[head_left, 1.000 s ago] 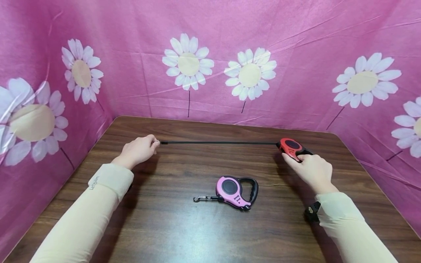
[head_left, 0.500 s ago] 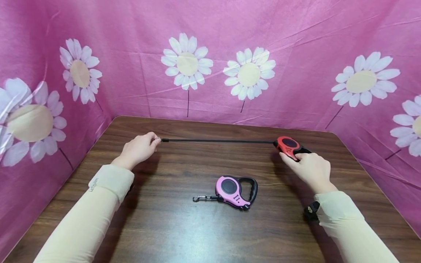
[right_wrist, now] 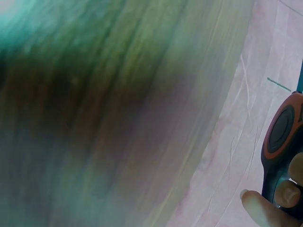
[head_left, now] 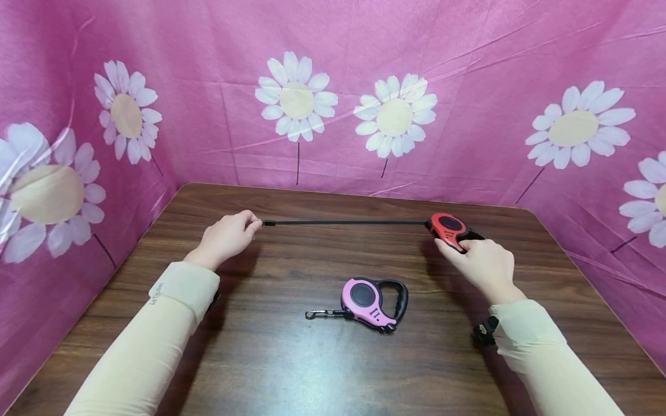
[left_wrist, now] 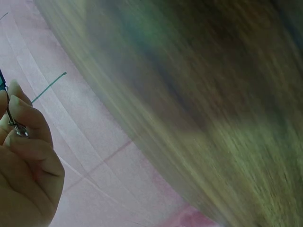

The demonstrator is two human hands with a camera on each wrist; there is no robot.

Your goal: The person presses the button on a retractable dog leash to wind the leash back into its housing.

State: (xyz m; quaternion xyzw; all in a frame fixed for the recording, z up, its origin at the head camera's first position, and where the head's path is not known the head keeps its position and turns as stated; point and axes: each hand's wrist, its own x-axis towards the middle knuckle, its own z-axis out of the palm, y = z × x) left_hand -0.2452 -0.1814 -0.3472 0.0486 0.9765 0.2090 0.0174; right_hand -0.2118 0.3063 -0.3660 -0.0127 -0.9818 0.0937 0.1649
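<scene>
My right hand (head_left: 481, 266) grips the black handle of a red retractable dog leash (head_left: 448, 230), its fingers curled through the loop in the right wrist view. From the casing a black strap (head_left: 348, 222) runs straight and taut to the left. At its far end my left hand (head_left: 226, 236) pinches the metal clip (left_wrist: 19, 128) between thumb and fingers. Both hands are held above the table. Between them and closer to me, a pink retractable dog leash (head_left: 366, 303) lies flat, its black handle to the right and its metal clip (head_left: 318, 314) pointing left.
The brown wood-grain table (head_left: 291, 370) has rounded far corners. A pink cloth (head_left: 218, 115) printed with white daisies hangs along its back and both sides. Light glares off the table's near middle.
Both hands have drawn closer together, the right moving left and the left moving slightly right. The strap between them is shorter and still straight. The pink leash stays put.
</scene>
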